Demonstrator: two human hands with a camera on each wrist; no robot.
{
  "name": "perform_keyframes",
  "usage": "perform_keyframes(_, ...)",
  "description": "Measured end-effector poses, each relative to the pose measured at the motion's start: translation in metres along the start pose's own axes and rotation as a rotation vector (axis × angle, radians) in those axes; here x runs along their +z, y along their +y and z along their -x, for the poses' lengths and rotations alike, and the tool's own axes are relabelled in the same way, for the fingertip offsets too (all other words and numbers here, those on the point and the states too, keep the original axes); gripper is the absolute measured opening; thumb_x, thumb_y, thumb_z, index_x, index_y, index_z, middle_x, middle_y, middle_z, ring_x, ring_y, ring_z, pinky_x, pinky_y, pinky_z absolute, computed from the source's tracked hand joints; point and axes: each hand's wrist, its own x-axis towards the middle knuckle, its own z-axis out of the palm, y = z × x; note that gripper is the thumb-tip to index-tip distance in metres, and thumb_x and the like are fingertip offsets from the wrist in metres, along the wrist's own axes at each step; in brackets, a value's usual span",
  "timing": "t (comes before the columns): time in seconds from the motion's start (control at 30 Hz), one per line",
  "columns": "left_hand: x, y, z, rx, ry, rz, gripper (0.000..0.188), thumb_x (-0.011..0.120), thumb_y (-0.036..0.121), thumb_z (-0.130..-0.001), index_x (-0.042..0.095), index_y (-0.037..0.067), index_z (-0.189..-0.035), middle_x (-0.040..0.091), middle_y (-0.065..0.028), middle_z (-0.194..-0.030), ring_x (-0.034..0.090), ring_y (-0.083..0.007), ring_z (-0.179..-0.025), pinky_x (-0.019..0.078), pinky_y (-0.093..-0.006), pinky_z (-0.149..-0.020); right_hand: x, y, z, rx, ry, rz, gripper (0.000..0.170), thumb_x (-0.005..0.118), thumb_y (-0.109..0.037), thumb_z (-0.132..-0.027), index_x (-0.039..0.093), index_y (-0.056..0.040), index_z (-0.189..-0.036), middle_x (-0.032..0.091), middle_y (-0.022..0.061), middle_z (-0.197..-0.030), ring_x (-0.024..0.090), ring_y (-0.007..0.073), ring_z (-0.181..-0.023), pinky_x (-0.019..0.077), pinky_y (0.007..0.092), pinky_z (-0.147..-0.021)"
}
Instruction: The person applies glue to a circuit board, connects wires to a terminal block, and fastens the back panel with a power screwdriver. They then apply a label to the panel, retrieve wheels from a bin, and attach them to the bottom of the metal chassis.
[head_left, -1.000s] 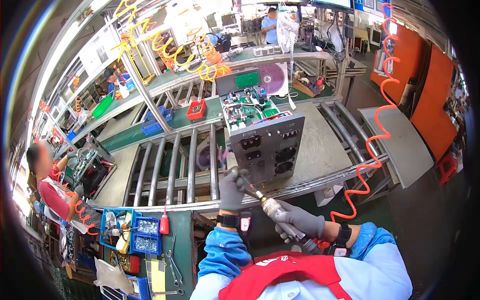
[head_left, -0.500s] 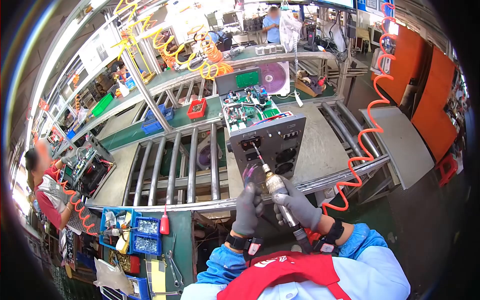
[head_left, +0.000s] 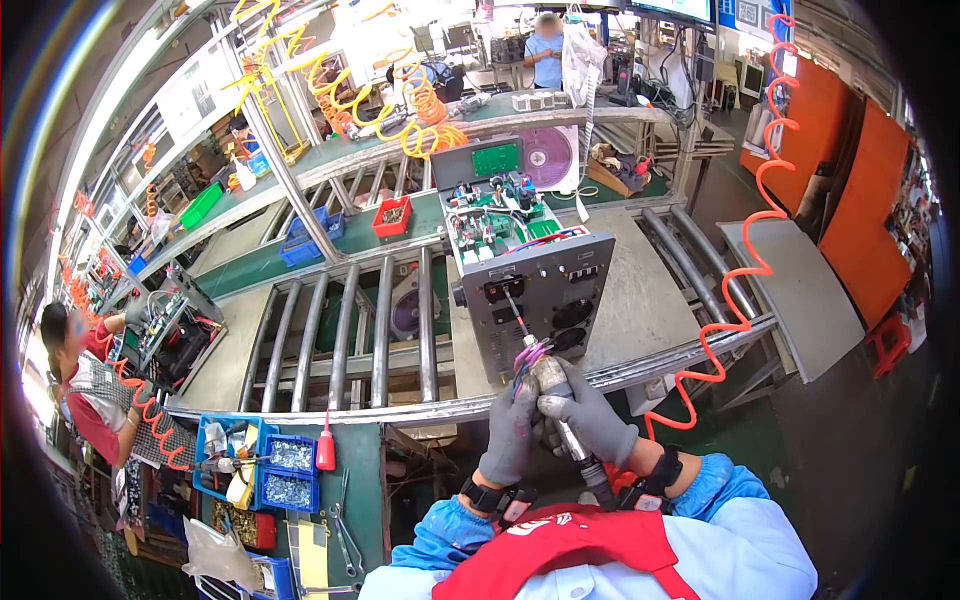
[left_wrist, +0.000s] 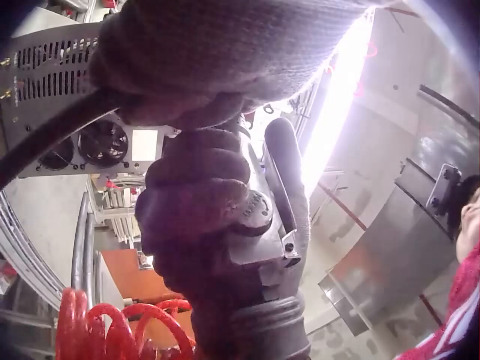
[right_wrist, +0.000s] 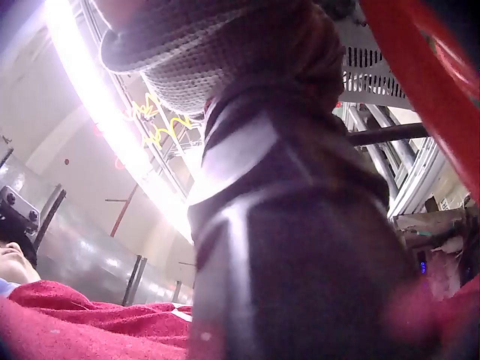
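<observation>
In the head view the gloved right hand (head_left: 592, 415) grips a pneumatic screwdriver (head_left: 548, 376), whose long bit points up at a black socket (head_left: 503, 289) on the rear panel (head_left: 540, 310) of an open-topped metal unit. Beside it the gloved left hand (head_left: 512, 430) has its fingers curled round a bundle of thin coloured wires (head_left: 527, 357), close against the tool's barrel. Circuit boards (head_left: 500, 215) show inside the unit. In the left wrist view, gloved fingers (left_wrist: 199, 180) wrap the tool body (left_wrist: 259, 247); the right wrist view is mostly filled by the dark tool handle (right_wrist: 292, 225).
A roller conveyor (head_left: 380, 330) runs left of the unit. Blue bins of screws (head_left: 290, 455), a red bottle (head_left: 326, 450) and wrenches (head_left: 346, 540) lie on the green bench at lower left. A coiled red hose (head_left: 735, 325) hangs at the right. Another person (head_left: 95, 400) works at far left.
The right hand raised the driver, bringing its bit from below the panel up to the socket. The left hand moved right with the wires, now beside the tool. The unit shows little movement.
</observation>
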Motion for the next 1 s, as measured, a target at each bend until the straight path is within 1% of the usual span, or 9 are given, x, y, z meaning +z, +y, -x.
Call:
perform_keyframes(0.17,-0.002,0.000,-0.002,-0.007,-0.025,0.025,0.036,0.056,0.035,-0.101,0.058,0.003,-0.118,0.061,-0.0013,-0.095,0.055,-0.0056,-0.078,0.0475,-0.0228,-0.066,0.001,0.000,-0.001,-0.007,0.003,0.002,0.075,0.060,-0.017,-0.093,0.017,-0.0159,-0.155,0.063,0.0096,-0.088,0.062,0.0150,-0.060,0.0526,0.0299,-0.046)
perform_keyframes(0.27,-0.003,-0.003,-0.007,0.029,-0.040,0.024,0.036,0.057,0.035,-0.101,0.057,0.003,-0.116,0.059,-0.0023,-0.096,0.055,-0.0065,-0.082,0.0488,-0.0252,-0.071,0.004,-0.013,0.005,0.005,-0.038,-0.069,0.057,0.058,-0.029,-0.096,0.034,-0.0132,-0.146,0.062,0.0093,-0.087,0.062,0.0162,-0.060,0.0540,0.0318,-0.049)
perform_keyframes(0.37,0.001,0.000,-0.009,0.077,-0.037,-0.010,0.035,0.057,0.036,-0.101,0.055,0.003,-0.114,0.058,-0.0027,-0.095,0.054,-0.0067,-0.084,0.0496,-0.0264,-0.073,-0.012,-0.004,0.000,0.301,-0.066,-0.466,0.050,0.056,-0.047,-0.096,0.050,-0.0100,-0.128,0.059,0.0080,-0.083,0.058,0.0173,-0.063,0.0512,0.0313,-0.056)
perform_keyframes(0.4,0.004,0.002,-0.008,0.094,-0.032,-0.026,0.035,0.056,0.036,-0.101,0.054,0.003,-0.113,0.058,-0.0027,-0.094,0.054,-0.0067,-0.084,0.0497,-0.0265,-0.073,-0.020,0.001,-0.009,0.294,-0.440,-0.831,0.050,0.055,-0.056,-0.095,0.056,-0.0107,-0.114,0.059,0.0067,-0.082,0.055,0.0167,-0.063,0.0483,0.0302,-0.057)
perform_keyframes(0.5,0.008,0.005,-0.009,0.133,-0.024,-0.103,0.035,0.055,0.037,-0.101,0.053,0.004,-0.115,0.059,-0.0025,-0.092,0.055,-0.0068,-0.083,0.0503,-0.0259,-0.072,-0.026,0.008,-0.013,0.308,-0.467,-0.914,0.051,0.053,-0.059,-0.095,0.056,-0.0116,-0.114,0.059,0.0059,-0.082,0.052,0.0160,-0.062,0.0456,0.0288,-0.056)
perform_keyframes(0.67,0.005,0.007,-0.003,0.113,-0.053,-0.078,0.036,0.054,0.039,-0.101,0.054,0.006,-0.116,0.059,-0.0012,-0.087,0.057,-0.0078,-0.072,0.0507,-0.0246,-0.060,-0.013,0.005,-0.004,0.283,-0.168,-0.539,0.031,0.049,-0.041,-0.102,0.052,-0.0120,-0.112,0.061,0.0055,-0.079,0.062,0.0171,-0.062,0.0552,0.0318,-0.051)
perform_keyframes(0.77,0.011,0.013,0.008,0.044,-0.062,0.014,0.039,0.052,0.041,-0.102,0.055,0.006,-0.119,0.054,0.0017,-0.076,0.052,-0.0070,-0.060,0.0454,-0.0229,-0.050,-0.009,0.000,0.001,0.244,-0.121,-0.426,0.039,0.046,-0.047,-0.102,0.057,-0.0101,-0.110,0.062,0.0052,-0.084,0.060,0.0183,-0.063,0.0545,0.0324,-0.058)
perform_keyframes(0.93,-0.023,0.012,-0.017,0.168,0.077,-0.032,0.057,0.048,0.052,-0.101,0.051,0.001,-0.126,0.032,0.0072,-0.062,0.030,-0.0044,-0.046,0.0235,-0.0223,-0.040,-0.008,-0.009,0.018,0.204,-0.107,-0.165,0.055,0.056,-0.033,-0.097,0.031,-0.0217,-0.145,0.058,0.0071,-0.083,0.061,0.0170,-0.063,0.0557,0.0342,-0.053)
perform_keyframes(1.0,-0.044,0.029,-0.035,0.116,0.065,0.090,0.054,0.048,0.049,-0.102,0.051,0.000,-0.125,0.030,0.0073,-0.061,0.027,-0.0050,-0.044,0.0205,-0.0225,-0.039,-0.013,-0.004,0.028,0.261,-0.160,-0.136,0.058,0.057,-0.032,-0.096,0.030,-0.0214,-0.146,0.058,0.0080,-0.083,0.061,0.0170,-0.064,0.0558,0.0344,-0.054)
